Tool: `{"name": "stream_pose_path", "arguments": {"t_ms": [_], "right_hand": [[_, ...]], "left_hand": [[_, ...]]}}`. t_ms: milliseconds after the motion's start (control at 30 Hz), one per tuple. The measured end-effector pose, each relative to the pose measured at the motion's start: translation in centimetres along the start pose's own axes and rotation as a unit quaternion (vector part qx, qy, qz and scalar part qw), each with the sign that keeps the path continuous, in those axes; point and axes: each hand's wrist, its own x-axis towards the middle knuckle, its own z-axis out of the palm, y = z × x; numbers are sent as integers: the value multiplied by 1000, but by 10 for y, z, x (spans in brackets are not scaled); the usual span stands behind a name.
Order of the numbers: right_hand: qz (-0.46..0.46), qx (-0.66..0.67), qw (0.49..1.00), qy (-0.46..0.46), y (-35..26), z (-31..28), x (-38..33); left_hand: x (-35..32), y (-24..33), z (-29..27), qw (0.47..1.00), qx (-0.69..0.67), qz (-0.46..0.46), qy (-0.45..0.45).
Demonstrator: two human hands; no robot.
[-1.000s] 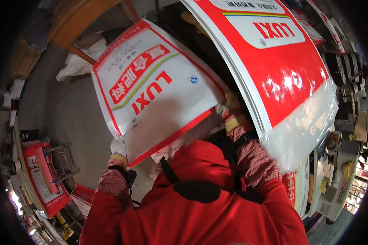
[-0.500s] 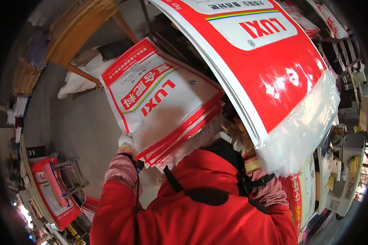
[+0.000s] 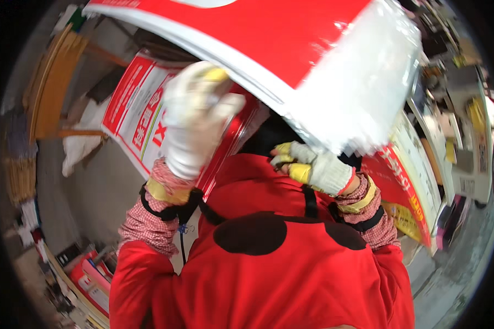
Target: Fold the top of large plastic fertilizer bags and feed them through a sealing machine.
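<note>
Head view: at ten o'clock lie the white-and-red sacks (image 3: 128, 112), and the left hand (image 3: 200, 104), at their near corner half a second ago, is now a blur before them toward eleven, so it seems to have let that corner go; whether it grips anything I cannot tell. Toward one o'clock spreads the nearer red pile (image 3: 280, 41), its clear plastic (image 3: 359, 82) at two, and at three the right hand (image 3: 317, 167) has curled fingers, contents hidden.

sacks (image 3: 269, 35): glossy plastic | liners (image 3: 362, 82): clear, crinkled plastic | gloves (image 3: 330, 171): matt knit cloth | sleeves (image 3: 148, 227): cloth
</note>
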Motion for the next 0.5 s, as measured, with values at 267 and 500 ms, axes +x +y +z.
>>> {"name": "stream_pose_path", "arguments": {"t_ms": [267, 500], "right_hand": [[-98, 198, 961, 164, -47, -3, -34], [-103, 351, 794, 486, -75, -69, -44]], "left_hand": [[50, 50, 67, 971, 30, 79, -222], [70, 60, 40, 949, -203, -4, -242]]}}
